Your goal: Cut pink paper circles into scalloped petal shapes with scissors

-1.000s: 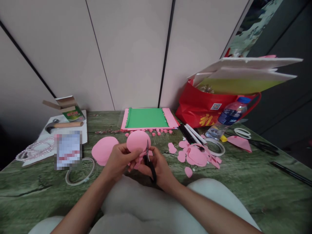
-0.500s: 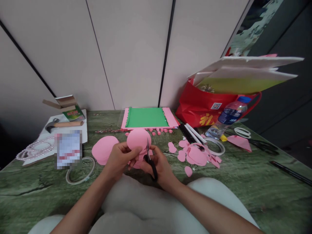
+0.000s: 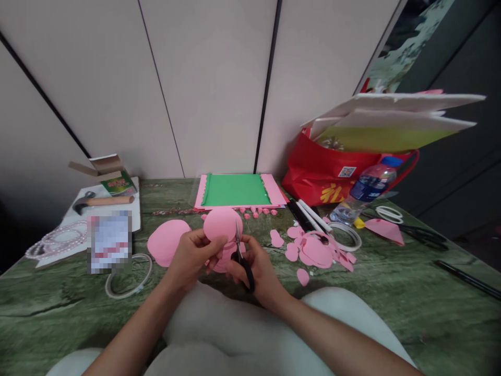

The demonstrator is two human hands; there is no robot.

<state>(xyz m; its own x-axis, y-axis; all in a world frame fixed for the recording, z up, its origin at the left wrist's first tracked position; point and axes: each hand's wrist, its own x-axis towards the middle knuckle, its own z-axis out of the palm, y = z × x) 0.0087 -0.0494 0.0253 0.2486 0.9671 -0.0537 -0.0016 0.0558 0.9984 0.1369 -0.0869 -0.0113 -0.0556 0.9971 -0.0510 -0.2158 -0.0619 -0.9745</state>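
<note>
A round pink paper piece (image 3: pixel 221 223) is pinched between the thumb and fingers of my left hand (image 3: pixel 198 256). Black-handled scissors (image 3: pixel 243 263) are in my right hand (image 3: pixel 256 269), their blades pointing up at the right edge of the round paper. More pink paper (image 3: pixel 224 259) lies below, partly hidden by my hands. Left of my left hand sits a stack of pink rounds (image 3: pixel 168 242). Pink scraps (image 3: pixel 316 250) are heaped to the right of my right hand.
Green and pink sheets (image 3: pixel 237 189) lie at the back. A bottle (image 3: pixel 368 188) stands before a red bag (image 3: pixel 313 172) at the right. Tape rolls (image 3: pixel 129 293), a hammer (image 3: pixel 107 200), beads (image 3: pixel 58 237), pens (image 3: pixel 313 214) and a small box (image 3: pixel 117 183) surround the workspace.
The scissors and my right hand have shifted very slightly at the paper's edge. My left hand keeps the same hold, and the view has moved a little.
</note>
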